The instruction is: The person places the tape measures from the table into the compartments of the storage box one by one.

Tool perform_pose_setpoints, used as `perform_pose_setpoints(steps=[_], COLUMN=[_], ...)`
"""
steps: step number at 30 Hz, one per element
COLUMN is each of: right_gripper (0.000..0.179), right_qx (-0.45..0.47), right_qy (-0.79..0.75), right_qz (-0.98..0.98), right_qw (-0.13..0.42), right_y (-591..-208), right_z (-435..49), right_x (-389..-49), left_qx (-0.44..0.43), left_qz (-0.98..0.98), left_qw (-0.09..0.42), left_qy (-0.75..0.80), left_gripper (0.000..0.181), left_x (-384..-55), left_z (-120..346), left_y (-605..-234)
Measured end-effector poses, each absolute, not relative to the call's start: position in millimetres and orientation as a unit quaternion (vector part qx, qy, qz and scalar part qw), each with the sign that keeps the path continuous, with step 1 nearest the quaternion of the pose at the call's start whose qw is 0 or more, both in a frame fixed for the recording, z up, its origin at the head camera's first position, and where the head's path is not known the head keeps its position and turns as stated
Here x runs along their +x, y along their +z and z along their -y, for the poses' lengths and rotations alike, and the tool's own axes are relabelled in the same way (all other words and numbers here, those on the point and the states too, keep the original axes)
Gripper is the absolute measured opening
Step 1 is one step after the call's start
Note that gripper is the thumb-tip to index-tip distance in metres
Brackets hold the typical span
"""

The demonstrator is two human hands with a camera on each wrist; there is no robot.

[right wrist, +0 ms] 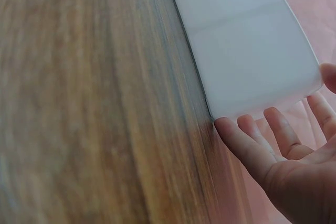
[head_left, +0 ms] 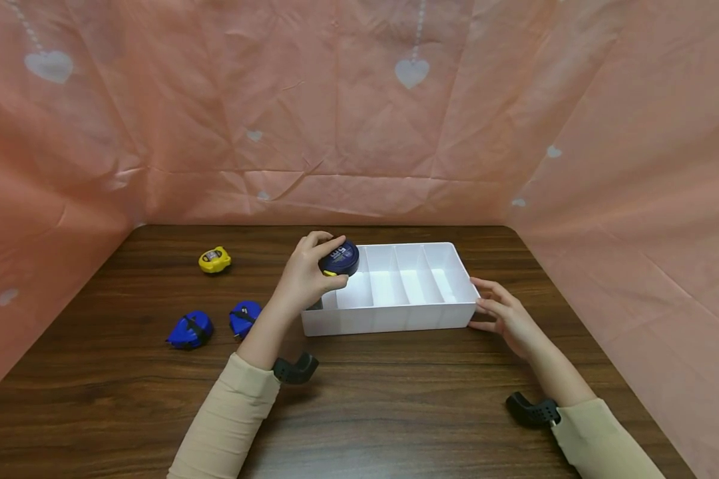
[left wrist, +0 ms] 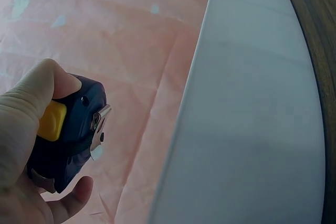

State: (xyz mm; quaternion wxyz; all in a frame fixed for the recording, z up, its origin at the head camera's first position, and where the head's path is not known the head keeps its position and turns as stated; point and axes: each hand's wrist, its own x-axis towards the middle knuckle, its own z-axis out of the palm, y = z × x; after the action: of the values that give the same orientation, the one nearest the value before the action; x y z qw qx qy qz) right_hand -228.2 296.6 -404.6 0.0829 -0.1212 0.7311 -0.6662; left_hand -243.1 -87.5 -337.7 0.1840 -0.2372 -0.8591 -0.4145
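My left hand [head_left: 307,271] grips a round dark blue tape measure [head_left: 343,258] marked 5m, above the left part of a white box [head_left: 389,318] with several compartments. In the left wrist view, the tape measure [left wrist: 79,124] shows a yellow button and a metal end hook. Fingers of my right hand [head_left: 506,318] touch the right end of the box, fairly straight in the right wrist view. Something dark, mostly hidden by the left hand, shows in the box's leftmost compartment; I cannot tell what it is.
Two blue tape measures, one at the left [head_left: 190,330] and one beside the left forearm [head_left: 243,318], lie on the wooden table [head_left: 395,399]. A yellow tape measure [head_left: 214,260] lies farther back. Pink cloth [head_left: 335,133] hangs behind and at both sides.
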Motion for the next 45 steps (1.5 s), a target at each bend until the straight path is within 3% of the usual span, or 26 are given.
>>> perform_pose_setpoints(steps=[11,27,45], right_gripper=[0.047,0.046,0.047], right_qx=[-0.117,-0.118,-0.118], right_qy=[-0.665,-0.665,-0.668], right_qz=[-0.733,-0.732,-0.73], right_qw=[0.083,0.083,0.084], right_y=[-404.5,-404.4,-404.5], right_z=[-295.6,-295.7,-295.5], right_x=[-227.8,-227.5,-227.4], left_qx=[-0.261,-0.29,-0.326], left_qz=[0.866,0.886,0.894], left_qw=[0.168,0.103,0.084], left_qy=[-0.392,-0.348,-0.297], left_gripper=[0.065,0.064,0.064], left_x=[-243.5,-244.9,-247.7], left_z=[83.3,83.1,79.0], left_y=[-341.2,-347.1,-353.8])
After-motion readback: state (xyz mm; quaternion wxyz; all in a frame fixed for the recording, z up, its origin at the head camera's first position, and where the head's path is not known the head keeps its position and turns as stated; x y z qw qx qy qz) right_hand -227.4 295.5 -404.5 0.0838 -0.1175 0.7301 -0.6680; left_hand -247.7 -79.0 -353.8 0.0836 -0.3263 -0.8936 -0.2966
